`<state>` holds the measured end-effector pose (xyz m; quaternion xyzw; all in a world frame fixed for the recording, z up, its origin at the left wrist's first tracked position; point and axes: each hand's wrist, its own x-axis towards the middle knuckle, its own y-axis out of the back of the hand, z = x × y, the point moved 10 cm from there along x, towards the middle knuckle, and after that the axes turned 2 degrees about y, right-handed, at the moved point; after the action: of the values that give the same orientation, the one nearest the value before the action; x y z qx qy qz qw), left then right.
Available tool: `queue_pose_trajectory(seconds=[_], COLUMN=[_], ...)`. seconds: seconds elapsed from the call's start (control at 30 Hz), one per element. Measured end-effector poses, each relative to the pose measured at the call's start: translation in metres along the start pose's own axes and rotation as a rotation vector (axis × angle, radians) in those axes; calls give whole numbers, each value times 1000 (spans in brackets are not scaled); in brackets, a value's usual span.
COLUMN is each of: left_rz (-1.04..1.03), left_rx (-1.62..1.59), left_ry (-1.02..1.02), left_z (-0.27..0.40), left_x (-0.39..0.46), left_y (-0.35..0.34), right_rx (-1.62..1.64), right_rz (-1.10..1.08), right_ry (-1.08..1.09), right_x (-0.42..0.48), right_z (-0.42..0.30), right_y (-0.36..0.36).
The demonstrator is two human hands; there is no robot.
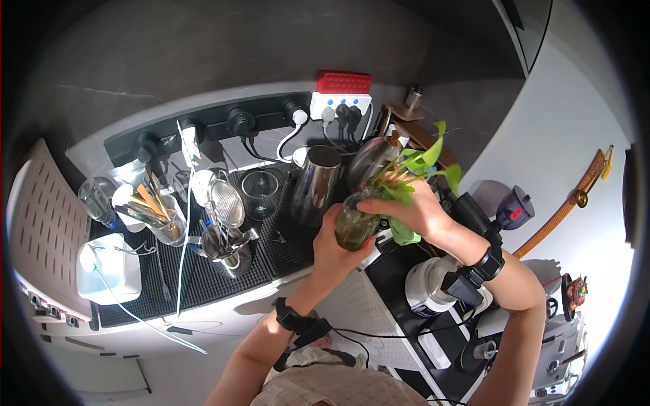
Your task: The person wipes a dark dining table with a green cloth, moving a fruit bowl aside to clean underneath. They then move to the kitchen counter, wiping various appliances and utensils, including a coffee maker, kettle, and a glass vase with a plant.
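Note:
My left hand (332, 251) is wrapped around a glass jar (353, 226) of murky greenish water, held tilted above the counter edge. Green-leaved plant cuttings (426, 155) rise from its mouth and lean to the right. The thumb of my right hand (419, 210) presses on the jar's upper side, while its fingers are partly hidden behind stems and leaves. Just behind the jar stand a tall metal cup (316, 182) and a rounded, shiny vessel (369, 160). A crumpled green item (403, 232) shows below my right hand.
On the black ribbed mat (292, 256) sit a clear glass (260, 195), a metal holder of utensils (226, 254), a cup of stirrers (170, 223) and a white translucent container (109, 274). A white cable (184, 243) hangs before them. A white canister (429, 284) stands right.

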<state>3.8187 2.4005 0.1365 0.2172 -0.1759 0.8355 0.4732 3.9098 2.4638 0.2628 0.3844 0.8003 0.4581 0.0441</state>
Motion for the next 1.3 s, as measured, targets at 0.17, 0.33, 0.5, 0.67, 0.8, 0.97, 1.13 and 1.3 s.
queue_pose_trajectory(seconds=[0.17,0.33,0.5,0.67,0.8,0.97,1.13,1.3], left_rz=[-13,-2,-22,51,265,308,163,90], left_rx=[7,130,118,39,84,560,743,799], left_ry=[14,-30,84,102,213,27,37,-25], left_z=[-22,-30,-41,-39,-54,-30,-24,-21], left_x=[9,12,7,-1,0,31,57,62], left_y=[-10,-10,-6,9,46,55,48,46], right_rx=[-66,34,391,166,33,-80,-168,-249], right_rz=[0,41,20,103,105,79,93,-1], right_ry=[-17,67,0,49,49,44,67,78], right_x=[11,23,32,36,45,57,58,65], right_z=[22,32,48,46,50,57,57,61], right_y=[-2,-3,-17,-11,-7,-13,-13,-27])
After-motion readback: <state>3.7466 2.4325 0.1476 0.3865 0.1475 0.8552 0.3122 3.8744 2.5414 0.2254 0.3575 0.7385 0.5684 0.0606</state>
